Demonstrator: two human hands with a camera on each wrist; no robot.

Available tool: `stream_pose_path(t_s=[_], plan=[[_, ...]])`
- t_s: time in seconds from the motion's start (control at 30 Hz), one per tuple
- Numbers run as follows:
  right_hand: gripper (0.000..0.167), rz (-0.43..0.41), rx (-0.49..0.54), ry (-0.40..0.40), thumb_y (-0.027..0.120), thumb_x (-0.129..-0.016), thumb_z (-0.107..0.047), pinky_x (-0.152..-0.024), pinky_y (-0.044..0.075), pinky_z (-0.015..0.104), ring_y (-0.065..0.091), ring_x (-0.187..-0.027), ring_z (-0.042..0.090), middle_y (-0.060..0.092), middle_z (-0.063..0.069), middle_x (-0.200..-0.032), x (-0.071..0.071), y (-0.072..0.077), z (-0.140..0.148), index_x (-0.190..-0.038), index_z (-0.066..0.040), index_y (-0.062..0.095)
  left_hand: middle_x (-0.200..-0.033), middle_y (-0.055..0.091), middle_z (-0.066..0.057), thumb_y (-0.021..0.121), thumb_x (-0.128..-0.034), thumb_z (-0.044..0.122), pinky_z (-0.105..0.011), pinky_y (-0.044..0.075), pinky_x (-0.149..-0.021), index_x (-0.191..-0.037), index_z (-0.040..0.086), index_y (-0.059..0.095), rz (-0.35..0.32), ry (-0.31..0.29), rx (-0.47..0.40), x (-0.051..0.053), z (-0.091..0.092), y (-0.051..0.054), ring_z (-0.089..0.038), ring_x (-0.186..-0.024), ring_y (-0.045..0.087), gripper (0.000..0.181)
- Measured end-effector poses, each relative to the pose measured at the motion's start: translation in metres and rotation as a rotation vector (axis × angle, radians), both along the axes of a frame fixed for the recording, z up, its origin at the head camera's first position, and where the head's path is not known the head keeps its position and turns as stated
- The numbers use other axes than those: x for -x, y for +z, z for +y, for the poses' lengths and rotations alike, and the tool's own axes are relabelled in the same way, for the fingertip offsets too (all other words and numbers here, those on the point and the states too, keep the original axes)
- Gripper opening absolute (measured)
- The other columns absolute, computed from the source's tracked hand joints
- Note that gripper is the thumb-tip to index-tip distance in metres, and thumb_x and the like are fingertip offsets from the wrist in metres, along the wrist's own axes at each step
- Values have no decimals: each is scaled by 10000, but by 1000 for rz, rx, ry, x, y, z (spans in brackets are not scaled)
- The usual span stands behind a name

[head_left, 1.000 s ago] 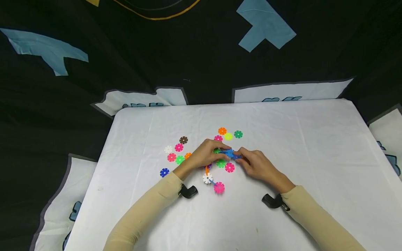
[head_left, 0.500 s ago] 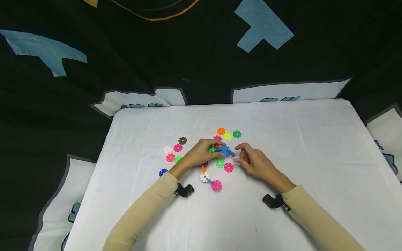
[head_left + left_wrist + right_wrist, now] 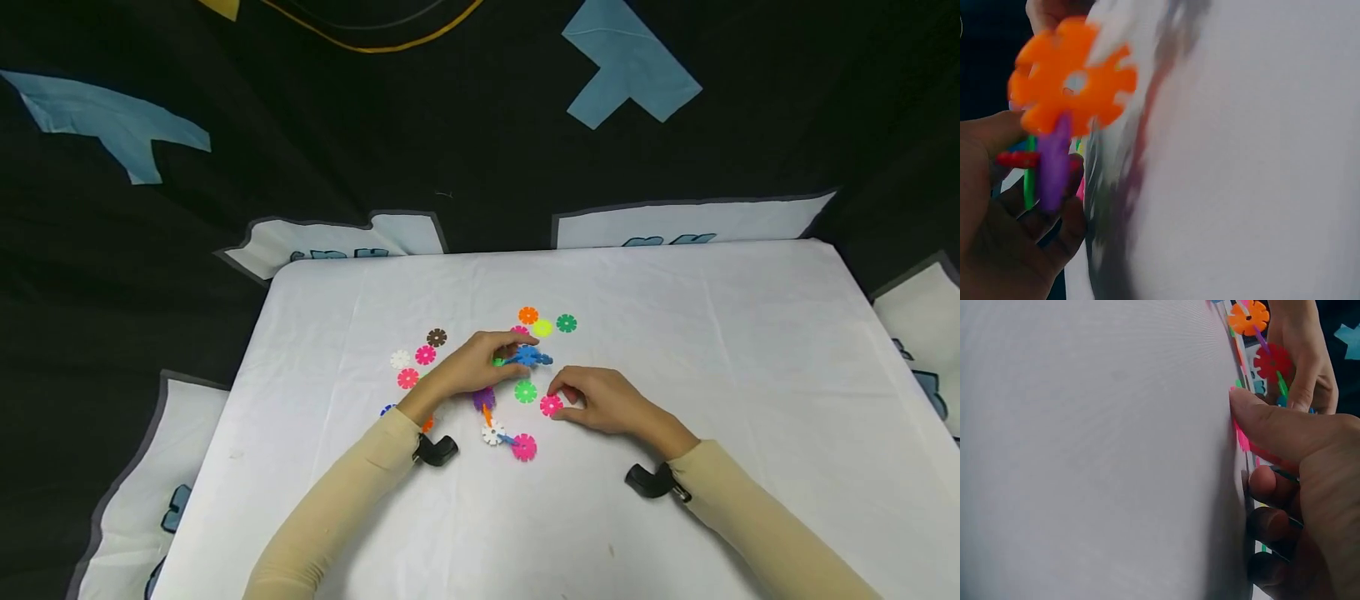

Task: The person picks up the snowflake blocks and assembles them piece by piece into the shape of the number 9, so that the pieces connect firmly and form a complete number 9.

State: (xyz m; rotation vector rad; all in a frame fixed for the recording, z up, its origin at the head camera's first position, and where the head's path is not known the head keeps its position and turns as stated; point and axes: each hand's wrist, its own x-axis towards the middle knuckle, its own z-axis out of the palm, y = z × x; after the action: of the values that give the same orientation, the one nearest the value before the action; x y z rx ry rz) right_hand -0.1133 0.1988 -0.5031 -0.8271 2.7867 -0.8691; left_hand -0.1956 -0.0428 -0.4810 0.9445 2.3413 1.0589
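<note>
My left hand (image 3: 476,363) grips a chain of interlocking notched plastic discs above the table. Blue discs (image 3: 527,357) stand at its far end, past the fingertips. A purple disc (image 3: 483,399), a white disc (image 3: 492,432) and a pink disc (image 3: 524,447) hang toward the near side. In the left wrist view, an orange disc (image 3: 1072,78) is joined to the purple one (image 3: 1054,165), with red and green discs by the fingers. My right hand (image 3: 611,400) pinches the edge of a loose pink disc (image 3: 551,406) at the tabletop; its thumb meets pink in the right wrist view.
Loose discs lie around the hands on the white tablecloth (image 3: 712,333): light green (image 3: 526,391), orange (image 3: 528,315), yellow (image 3: 542,327), dark green (image 3: 566,323), brown (image 3: 437,337), white (image 3: 401,359). More lie partly under the left forearm. A dark curtain (image 3: 375,133) hangs beyond the table's far edge.
My right hand has let go of the blue discs and come down toward me to the loose pink disc. The left hand has drawn slightly left with the chain.
</note>
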Motion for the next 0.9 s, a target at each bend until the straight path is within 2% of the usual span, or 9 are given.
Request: stream_pose_path(t_s=[0.17, 0.4, 0.5, 0.6, 0.7, 0.77, 0.9], plan=[[331, -30, 59, -61, 837, -777, -275, -609, 419, 205, 455, -681, 44, 540, -69, -810, -2, -1, 4, -982, -177, 597, -1008, 655, 13, 710, -910, 207, -262, 494, -844, -1293, 126, 620, -39, -18, -17, 1, -1, -2, -133, -875, 567, 402], [243, -83, 153, -152, 769, -850, -172, -548, 396, 211, 442, -584, 59, 525, -76, -705, 3, -3, 10, -993, -118, 580, -1099, 641, 25, 694, -919, 181, -264, 475, -835, -1323, 150, 599, -72, -38, -25, -1, 0, -4, -147, -915, 528, 416], [209, -120, 262, -163, 727, -877, -99, -543, 397, 201, 452, -563, 56, 557, -61, -689, 4, -5, 14, -1026, -81, 580, -1143, 647, 21, 691, -920, 189, -279, 479, -867, -1327, 156, 598, -89, -43, -24, -2, 2, -5, -151, -945, 538, 419], [212, -220, 428, -167, 673, -909, -45, -517, 406, 198, 501, -545, 92, 619, 25, -701, 4, -4, 15, -1094, -33, 569, -1176, 651, 24, 686, -927, 246, -290, 479, -900, -1315, 160, 605, -91, -39, -11, -2, 4, -5, -149, -967, 548, 406], [254, -315, 565, -166, 631, -938, -33, -481, 425, 214, 542, -529, 167, 657, 144, -746, 4, -1, 15, -1171, 21, 545, -1146, 660, 37, 669, -937, 307, -278, 479, -877, -1291, 162, 623, -78, -35, -4, -3, 6, -4, -139, -938, 550, 385], [283, -357, 620, -162, 615, -950, -35, -459, 433, 232, 539, -513, 215, 658, 197, -767, 5, 0, 15, -1208, 46, 530, -1109, 666, 43, 653, -946, 331, -269, 480, -850, -1272, 158, 637, -71, -34, -6, -2, 7, -4, -137, -912, 550, 370], [308, -404, 657, -148, 594, -959, -23, -483, 469, 249, 566, -536, 239, 675, 225, -806, 5, 0, 15, -1240, 76, 516, -1050, 667, 52, 627, -961, 351, -245, 473, -806, -1249, 153, 652, -69, -36, -12, -2, 9, -5, -127, -877, 545, 350]])
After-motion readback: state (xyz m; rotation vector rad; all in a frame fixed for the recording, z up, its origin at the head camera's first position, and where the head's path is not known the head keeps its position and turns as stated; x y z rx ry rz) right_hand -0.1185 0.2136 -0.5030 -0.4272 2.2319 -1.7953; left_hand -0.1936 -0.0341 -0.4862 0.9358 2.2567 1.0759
